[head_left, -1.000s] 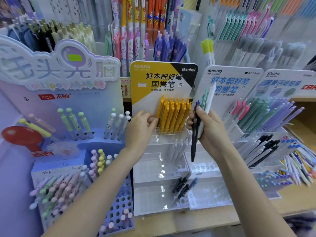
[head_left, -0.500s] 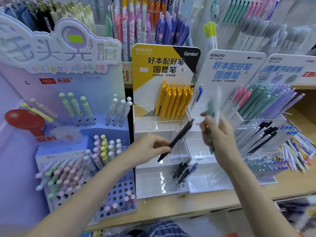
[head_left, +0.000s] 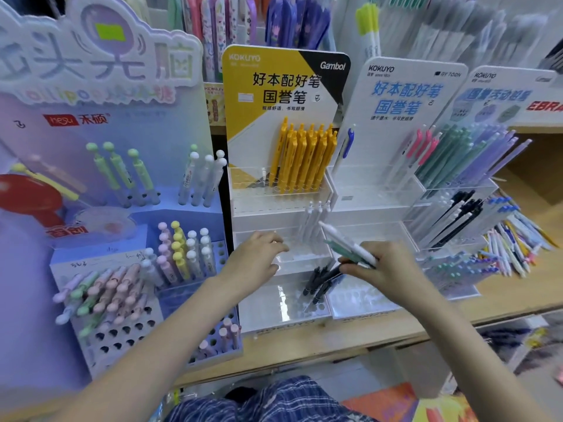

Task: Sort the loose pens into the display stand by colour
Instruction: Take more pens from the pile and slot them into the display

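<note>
Low at the display stand [head_left: 283,205], right hand [head_left: 387,269] grips two pens [head_left: 350,248]; left hand [head_left: 259,257] loose, empty, beside three white pens [head_left: 315,220].

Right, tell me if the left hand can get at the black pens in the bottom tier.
Probably yes. The left hand is empty and open beside the black pens, with nothing between; the right hand, holding white and green pens, crowds them from the other side.

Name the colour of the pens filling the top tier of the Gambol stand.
Yellow-orange pens, clearest in the head view, the only one given.
</note>
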`<action>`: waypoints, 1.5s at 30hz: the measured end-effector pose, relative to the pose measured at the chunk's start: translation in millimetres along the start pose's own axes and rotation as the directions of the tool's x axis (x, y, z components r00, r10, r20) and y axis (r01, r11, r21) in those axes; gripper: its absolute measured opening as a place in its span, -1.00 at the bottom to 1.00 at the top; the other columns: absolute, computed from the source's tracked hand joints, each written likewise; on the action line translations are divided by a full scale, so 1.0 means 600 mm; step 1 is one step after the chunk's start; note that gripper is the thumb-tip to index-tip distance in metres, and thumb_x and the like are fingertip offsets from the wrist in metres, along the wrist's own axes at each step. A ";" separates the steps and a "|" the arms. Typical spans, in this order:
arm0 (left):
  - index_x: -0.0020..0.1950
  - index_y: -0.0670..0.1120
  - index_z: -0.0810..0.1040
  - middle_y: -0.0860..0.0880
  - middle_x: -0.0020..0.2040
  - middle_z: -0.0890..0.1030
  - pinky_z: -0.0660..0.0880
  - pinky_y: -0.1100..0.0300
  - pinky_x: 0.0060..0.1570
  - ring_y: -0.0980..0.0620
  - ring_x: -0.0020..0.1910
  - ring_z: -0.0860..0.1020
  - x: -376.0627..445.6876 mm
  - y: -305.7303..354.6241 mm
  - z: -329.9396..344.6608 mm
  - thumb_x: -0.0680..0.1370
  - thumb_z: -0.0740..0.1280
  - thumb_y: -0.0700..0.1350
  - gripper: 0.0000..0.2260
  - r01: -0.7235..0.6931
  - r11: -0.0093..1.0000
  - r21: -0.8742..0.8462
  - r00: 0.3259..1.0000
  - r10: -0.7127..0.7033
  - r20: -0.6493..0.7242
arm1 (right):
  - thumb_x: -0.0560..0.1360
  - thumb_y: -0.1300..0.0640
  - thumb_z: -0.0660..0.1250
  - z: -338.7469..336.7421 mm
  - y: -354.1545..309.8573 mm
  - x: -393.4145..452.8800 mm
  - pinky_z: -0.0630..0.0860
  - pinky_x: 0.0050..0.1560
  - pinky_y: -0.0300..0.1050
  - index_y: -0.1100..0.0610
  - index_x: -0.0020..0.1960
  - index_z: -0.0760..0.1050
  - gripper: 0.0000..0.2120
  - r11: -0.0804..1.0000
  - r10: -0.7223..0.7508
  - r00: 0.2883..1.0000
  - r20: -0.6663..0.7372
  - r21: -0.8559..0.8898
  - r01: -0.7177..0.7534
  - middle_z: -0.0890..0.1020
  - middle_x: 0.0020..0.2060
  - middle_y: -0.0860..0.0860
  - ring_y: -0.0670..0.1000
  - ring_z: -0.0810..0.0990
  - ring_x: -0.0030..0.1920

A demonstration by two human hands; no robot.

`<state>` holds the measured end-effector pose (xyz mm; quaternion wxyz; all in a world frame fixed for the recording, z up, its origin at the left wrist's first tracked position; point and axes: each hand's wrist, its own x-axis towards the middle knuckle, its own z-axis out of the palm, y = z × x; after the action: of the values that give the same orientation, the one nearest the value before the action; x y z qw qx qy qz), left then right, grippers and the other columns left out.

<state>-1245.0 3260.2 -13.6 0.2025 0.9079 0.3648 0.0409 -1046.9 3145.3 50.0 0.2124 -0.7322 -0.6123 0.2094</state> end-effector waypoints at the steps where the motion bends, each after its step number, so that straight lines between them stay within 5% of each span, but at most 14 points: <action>1: 0.38 -0.01 0.38 0.04 0.37 0.35 0.20 0.19 0.30 0.02 0.35 0.24 -0.001 -0.003 0.004 0.56 0.24 -0.20 -0.61 -0.002 1.000 -0.001 1.000 0.002 -0.015 | 0.40 0.11 0.47 0.013 0.001 0.004 0.28 -0.44 -0.28 0.04 -0.40 0.47 -0.74 0.999 -0.013 1.000 0.007 -0.033 0.013 0.37 -0.55 -0.12 -0.14 0.38 -0.54; 5: 0.35 -0.02 0.42 0.05 0.36 0.37 0.18 0.21 0.30 0.02 0.34 0.25 -0.002 -0.009 0.012 0.55 0.25 -0.22 -0.63 -0.006 0.999 -0.050 0.998 0.003 -0.062 | 0.43 0.07 0.44 0.058 0.007 0.027 0.18 -0.43 -0.25 -0.07 -0.44 0.26 -0.59 0.989 -0.025 0.998 0.064 -0.143 0.034 0.33 -0.50 -0.13 -0.18 0.29 -0.46; 9: 0.33 -0.01 0.44 0.10 0.35 0.37 0.16 0.18 0.26 0.06 0.35 0.24 -0.003 -0.011 0.020 0.55 0.25 -0.19 -0.66 0.020 0.999 -0.036 0.995 -0.024 -0.100 | 0.47 0.04 0.39 0.091 0.006 0.041 0.24 -0.34 -0.16 0.13 -0.15 0.60 -0.85 0.967 0.015 0.991 0.134 -0.254 0.020 0.40 -0.36 -0.05 -0.02 0.37 -0.30; 15: 0.25 -0.03 0.51 0.12 0.34 0.38 0.13 0.23 0.20 0.07 0.35 0.25 -0.006 -0.018 0.027 0.54 0.27 -0.17 -0.72 0.021 0.998 -0.061 0.990 -0.029 -0.137 | 0.49 0.02 0.36 0.119 -0.011 0.065 0.32 -0.27 -0.16 0.11 -0.16 0.45 -0.82 0.930 0.120 0.988 0.101 -0.359 -0.076 0.45 -0.25 0.02 0.04 0.44 -0.24; 18: 0.25 -0.03 0.51 0.13 0.34 0.38 0.13 0.23 0.22 0.07 0.35 0.26 -0.005 -0.019 0.028 0.54 0.29 -0.15 -0.72 0.032 0.995 -0.095 0.992 -0.043 -0.122 | 0.49 0.01 0.35 0.120 -0.014 0.063 0.33 -0.26 -0.15 0.11 -0.07 0.53 -0.83 0.912 0.098 0.991 0.095 -0.406 -0.052 0.46 -0.24 0.01 0.04 0.44 -0.24; 21: 0.27 -0.01 0.50 0.07 0.30 0.45 0.21 0.20 0.25 0.05 0.31 0.34 -0.003 -0.015 0.015 0.53 0.33 -0.12 -0.70 0.062 0.973 -0.222 0.992 -0.085 -0.095 | 0.45 0.02 0.41 0.108 -0.005 0.051 0.34 -0.31 -0.17 0.13 -0.05 0.58 -0.81 0.986 0.050 0.997 0.056 -0.164 -0.040 0.50 -0.28 -0.01 -0.03 0.45 -0.31; 23: 0.24 0.05 0.50 0.07 0.20 0.55 0.37 0.26 0.16 0.11 0.19 0.49 -0.008 -0.005 -0.006 0.51 0.36 -0.11 -0.69 0.071 0.837 -0.542 0.992 -0.117 -0.050 | 0.47 0.06 0.39 0.089 -0.006 0.043 0.30 -0.38 -0.22 0.23 -0.10 0.59 -0.78 0.989 0.038 0.999 0.016 0.141 -0.040 0.50 -0.38 0.00 -0.12 0.39 -0.44; 25: 0.13 0.08 0.53 0.10 0.06 0.62 0.47 0.36 0.01 0.19 0.02 0.59 -0.011 0.014 -0.028 0.50 0.37 -0.16 -0.75 0.063 0.544 -0.837 0.994 -0.113 0.001 | 0.53 0.08 0.31 0.071 -0.017 0.037 0.27 -0.42 -0.26 0.29 -0.11 0.59 -0.75 0.949 0.041 0.997 0.061 0.310 -0.058 0.47 -0.45 -0.01 -0.15 0.34 -0.51; 28: 0.00 -0.06 0.59 0.03 -0.10 0.66 0.54 0.33 -0.08 0.14 -0.13 0.63 -0.006 0.040 -0.041 0.49 0.36 -0.24 -0.86 0.061 0.302 -0.951 0.986 -0.168 0.010 | 0.58 0.11 0.22 0.058 -0.040 0.032 0.20 -0.51 -0.29 0.28 0.00 0.57 -0.74 0.830 0.037 0.973 0.227 0.535 -0.156 0.47 -0.47 -0.06 -0.13 0.29 -0.55; 32: 0.00 -0.15 0.59 -0.01 -0.18 0.66 0.55 0.34 -0.18 0.12 -0.22 0.64 0.001 0.049 -0.065 0.50 0.33 -0.28 -0.88 0.059 0.177 -0.982 0.968 -0.250 0.013 | 0.59 0.06 0.18 0.047 -0.046 0.031 0.35 -0.39 -0.23 0.28 -0.01 0.59 -0.68 0.802 0.011 0.970 0.243 0.578 -0.154 0.56 -0.39 -0.08 -0.08 0.41 -0.45; 35: 0.04 -0.19 0.58 -0.01 -0.20 0.65 0.56 0.35 -0.21 0.16 -0.29 0.63 -0.003 0.034 -0.091 0.53 0.29 -0.28 -0.87 0.016 0.237 -0.971 0.959 -0.279 -0.053 | 0.57 0.16 0.22 0.030 -0.042 0.036 0.42 -0.30 -0.23 0.25 0.00 0.61 -0.78 0.789 0.063 0.996 0.060 0.608 -0.086 0.64 -0.25 -0.10 -0.12 0.46 -0.36; 41: -0.07 0.05 0.56 -0.05 -0.18 0.60 0.59 0.19 -0.09 0.02 -0.22 0.64 -0.009 0.042 -0.115 0.49 0.38 -0.19 -0.86 -0.051 0.645 -0.763 0.967 -0.159 -0.199 | 0.44 0.15 0.42 0.014 -0.085 0.063 0.23 -0.55 -0.36 0.13 -0.19 0.62 -0.94 0.753 0.100 0.991 -0.091 0.658 -0.016 0.48 -0.49 -0.06 -0.18 0.30 -0.58; 45: -0.02 0.08 0.48 0.01 -0.19 0.60 0.54 0.25 -0.14 0.10 -0.23 0.63 -0.012 0.058 -0.119 0.46 0.42 -0.15 -0.80 -0.096 0.738 -0.668 0.949 -0.134 -0.284 | 0.41 0.22 0.45 0.016 -0.106 0.074 0.27 -0.53 -0.43 0.14 -0.32 0.54 -0.85 0.774 0.076 0.988 -0.135 0.633 0.027 0.49 -0.58 -0.12 -0.22 0.39 -0.59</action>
<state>-1243.4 3256.7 66.2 0.4573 0.7502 0.3617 0.3118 -1096.4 3199.6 75.9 0.4895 -0.6401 -0.4784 0.3490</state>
